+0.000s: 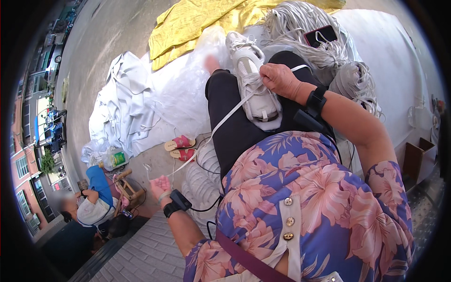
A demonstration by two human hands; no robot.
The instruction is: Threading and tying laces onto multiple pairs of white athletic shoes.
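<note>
A whitish-grey sneaker (257, 101) lies across my lap on my black trousers, its heel towards me. My right hand (282, 81) is closed at the sneaker's right side, pinching a white shoelace, a short piece of which sticks out to its right. From the sneaker a long stretch of shoelace (227, 116) runs down to the left, to my left hand (160, 186). That hand is held out low at my left side, fingers curled closed round the lace, with a loose end showing above it.
Bundles of pale laces (300, 23) lie beyond my right knee, with a dark phone (321, 36) on them. Yellow sheeting (188, 28), clear plastic (183, 101) and white cloth (123, 94) spread ahead. Pink sandals (182, 154) lie at left; another person (96, 204) sits farther left.
</note>
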